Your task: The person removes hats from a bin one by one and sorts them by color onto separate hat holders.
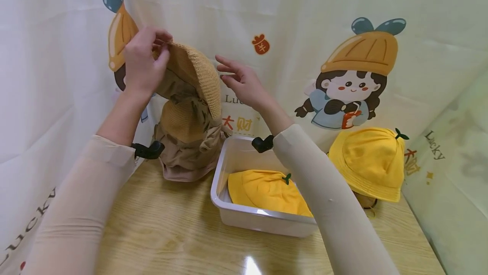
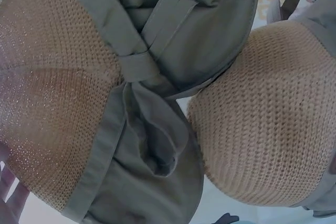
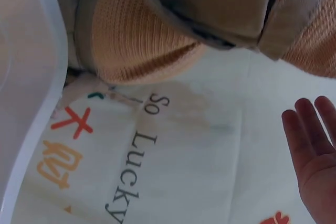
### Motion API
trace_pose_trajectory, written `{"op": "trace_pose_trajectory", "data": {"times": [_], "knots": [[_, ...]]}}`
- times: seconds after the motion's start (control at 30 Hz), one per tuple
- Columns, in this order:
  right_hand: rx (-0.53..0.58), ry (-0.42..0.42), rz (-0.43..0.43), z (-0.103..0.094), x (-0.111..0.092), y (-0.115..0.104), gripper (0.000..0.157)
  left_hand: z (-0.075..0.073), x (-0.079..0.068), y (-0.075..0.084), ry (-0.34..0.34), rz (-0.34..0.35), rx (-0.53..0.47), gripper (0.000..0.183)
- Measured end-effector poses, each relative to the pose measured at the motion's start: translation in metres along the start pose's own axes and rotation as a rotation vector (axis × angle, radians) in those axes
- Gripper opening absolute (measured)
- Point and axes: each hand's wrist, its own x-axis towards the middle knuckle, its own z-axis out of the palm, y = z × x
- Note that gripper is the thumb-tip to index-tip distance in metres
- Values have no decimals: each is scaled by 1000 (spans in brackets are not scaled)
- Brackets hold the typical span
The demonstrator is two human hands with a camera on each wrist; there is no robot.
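Note:
My left hand (image 1: 146, 61) is raised at the left and pinches the edge of a tan knitted sun hat (image 1: 207, 80). This hat hangs tilted, its crown to one side, and has a grey-green cloth brim and bow (image 2: 142, 66) in the left wrist view. Right below it is a second, similar sun hat (image 1: 183, 122), which appears to sit on a stack of brown cloth hats. My right hand (image 1: 242, 82) is held up to the right of the lifted hat, apart from it, with fingers extended. In the right wrist view its fingers (image 3: 310, 129) touch nothing.
A white plastic bin (image 1: 267, 220) with a yellow bucket hat (image 1: 267, 190) in it stands mid-table. At the right, another yellow hat (image 1: 367, 162) with a green sprout sits raised on a stand. A printed curtain (image 1: 289, 4) closes off the back and sides of the wooden table (image 1: 171, 232).

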Motion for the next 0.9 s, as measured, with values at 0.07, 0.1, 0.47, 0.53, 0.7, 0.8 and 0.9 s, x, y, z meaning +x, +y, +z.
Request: {"op": "trace_pose_trajectory", "data": {"times": [0.07,0.1,0.47,0.53,0.7,0.8,0.9], "knots": [[19,2,4,5,3,-1,51,2,-2,2,9,-21,-13,15],[26,5,6,7,4,-2,51,4,-3,2,12,-31,-13,14],[107,42,-19,24,13,6,46,18,-38,6,11,-112,-26,29],[122,58,-15,26,13,6,45,21,-47,8,-39,-139,-90,39],[113,122,-17,31,12,4,38,33,-59,20,-130,-288,-265,49],[93,168,-11,34,12,2,34,40,-59,26,-135,-344,-282,45],[65,197,-16,36,12,0,30,43,-58,28,-140,-341,-273,34]]}}
